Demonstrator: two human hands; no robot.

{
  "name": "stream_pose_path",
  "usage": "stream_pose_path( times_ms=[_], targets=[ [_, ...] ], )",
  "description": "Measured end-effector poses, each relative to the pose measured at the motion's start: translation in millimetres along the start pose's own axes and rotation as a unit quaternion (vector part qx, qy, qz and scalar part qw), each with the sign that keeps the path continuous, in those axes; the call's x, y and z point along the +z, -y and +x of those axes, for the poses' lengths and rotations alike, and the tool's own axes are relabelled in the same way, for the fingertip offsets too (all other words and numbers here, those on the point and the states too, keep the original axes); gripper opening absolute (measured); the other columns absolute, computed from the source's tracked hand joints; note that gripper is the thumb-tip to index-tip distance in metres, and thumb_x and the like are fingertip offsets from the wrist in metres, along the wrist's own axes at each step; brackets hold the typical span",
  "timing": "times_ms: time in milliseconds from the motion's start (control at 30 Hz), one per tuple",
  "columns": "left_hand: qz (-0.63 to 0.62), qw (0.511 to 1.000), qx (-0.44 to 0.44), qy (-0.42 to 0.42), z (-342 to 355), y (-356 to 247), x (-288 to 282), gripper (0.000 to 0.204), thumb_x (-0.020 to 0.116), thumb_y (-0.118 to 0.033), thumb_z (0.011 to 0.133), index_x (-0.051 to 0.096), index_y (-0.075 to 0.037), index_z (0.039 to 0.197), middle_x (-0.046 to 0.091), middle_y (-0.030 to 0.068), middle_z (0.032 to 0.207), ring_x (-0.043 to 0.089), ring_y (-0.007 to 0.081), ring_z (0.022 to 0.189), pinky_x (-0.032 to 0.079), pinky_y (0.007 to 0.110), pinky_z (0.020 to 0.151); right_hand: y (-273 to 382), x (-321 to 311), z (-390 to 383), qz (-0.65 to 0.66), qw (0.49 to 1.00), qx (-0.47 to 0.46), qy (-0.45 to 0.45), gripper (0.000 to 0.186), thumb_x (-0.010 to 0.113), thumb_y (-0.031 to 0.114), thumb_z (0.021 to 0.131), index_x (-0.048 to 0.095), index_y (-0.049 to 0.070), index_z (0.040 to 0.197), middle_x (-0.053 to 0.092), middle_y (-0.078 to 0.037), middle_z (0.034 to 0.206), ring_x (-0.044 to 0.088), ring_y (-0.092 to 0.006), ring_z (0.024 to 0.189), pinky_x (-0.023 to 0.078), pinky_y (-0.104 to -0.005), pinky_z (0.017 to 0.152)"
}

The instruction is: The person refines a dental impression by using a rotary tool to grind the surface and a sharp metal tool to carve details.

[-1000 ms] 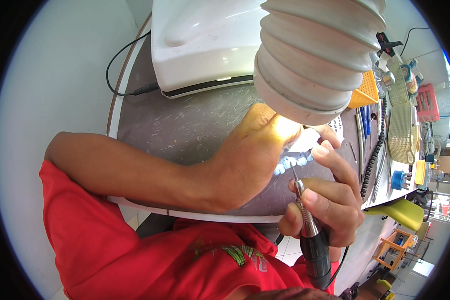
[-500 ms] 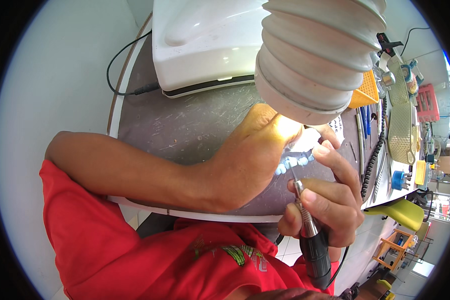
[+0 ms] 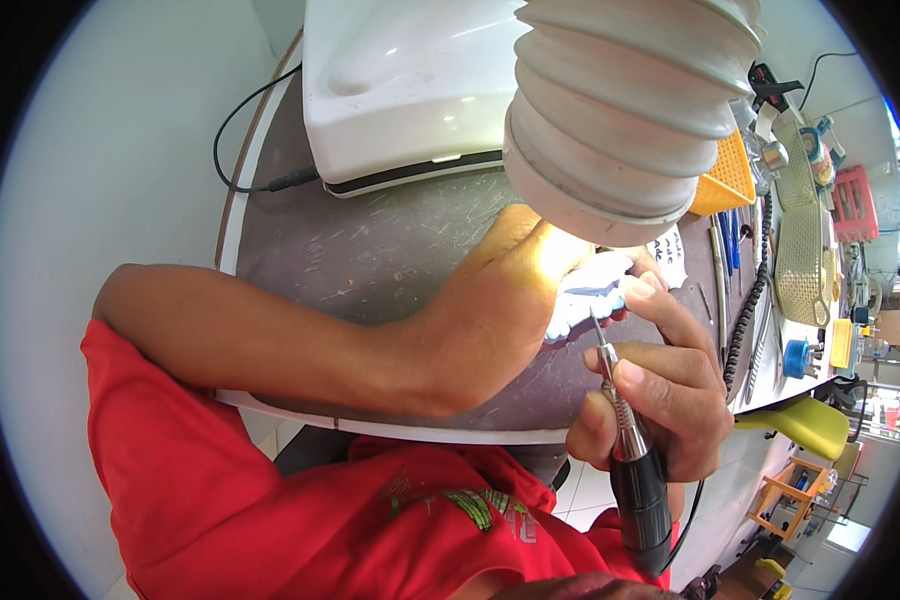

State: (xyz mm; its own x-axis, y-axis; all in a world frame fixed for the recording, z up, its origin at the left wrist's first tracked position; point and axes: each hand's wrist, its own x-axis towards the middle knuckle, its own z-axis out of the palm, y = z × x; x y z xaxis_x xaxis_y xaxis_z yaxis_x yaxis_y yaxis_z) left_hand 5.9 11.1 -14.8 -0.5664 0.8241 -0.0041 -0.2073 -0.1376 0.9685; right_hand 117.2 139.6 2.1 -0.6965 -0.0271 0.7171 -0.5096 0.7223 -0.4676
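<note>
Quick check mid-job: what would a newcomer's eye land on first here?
Probably the big white ribbed hose, hanging from the top edge right of centre, its mouth just above the brightly lit left hand. Below that mouth, the left hand holds a blue-and-white toothed model, with the slim tip of a black-and-silver handpiece in the right hand pointing at it. The red shirt fills the lower left.

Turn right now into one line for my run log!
left hand: holding dental model | right hand: gripping rotary handpiece | bit: at blue teeth, contact unclear | white ribbed hose: overhead
</note>
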Motion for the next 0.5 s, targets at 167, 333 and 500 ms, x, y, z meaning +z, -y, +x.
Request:
stream_pose_path(
  times_ms=[167,333,500],
  targets=[
    [-0.007,1.000,-0.002,0.005,-1.7,-0.7,-0.5,0.047,0.037,-0.033,0.099,0.061,0.003,0.116,0.065,0.0142,0.116,0.059,0.0213,0.110,0.043,0.035,0.100,-0.9,1.0,-0.4,0.000,1.000,-0.007,-0.002,0.025,0.082,0.011,0.081,0.063,0.003,0.096,0.069,-0.010,0.077,0.072,-0.0371,0.095,0.060,-0.0446,0.086],
    [-0.023,1.000,-0.005,0.010,-1.2,-1.4,-0.5,0.045,0.037,-0.032,0.098,0.061,0.003,0.116,0.065,0.0139,0.115,0.059,0.0211,0.109,0.044,0.035,0.100,-0.5,-0.7,-1.5,-0.006,1.000,-0.019,0.007,0.026,0.082,0.012,0.081,0.065,0.002,0.096,0.070,-0.010,0.078,0.072,-0.0370,0.094,0.060,-0.0442,0.086],
    [-0.035,0.999,-0.003,0.015,-0.2,-1.1,0.5,0.044,0.038,-0.030,0.098,0.061,0.004,0.116,0.064,0.0136,0.115,0.059,0.0209,0.108,0.044,0.034,0.099,2.2,-8.3,-5.3,-0.032,0.998,0.012,0.059,0.025,0.070,0.021,0.090,0.059,0.006,0.108,0.068,-0.010,0.079,0.066,-0.0387,0.105,0.050,-0.0654,0.097]
  ],
)
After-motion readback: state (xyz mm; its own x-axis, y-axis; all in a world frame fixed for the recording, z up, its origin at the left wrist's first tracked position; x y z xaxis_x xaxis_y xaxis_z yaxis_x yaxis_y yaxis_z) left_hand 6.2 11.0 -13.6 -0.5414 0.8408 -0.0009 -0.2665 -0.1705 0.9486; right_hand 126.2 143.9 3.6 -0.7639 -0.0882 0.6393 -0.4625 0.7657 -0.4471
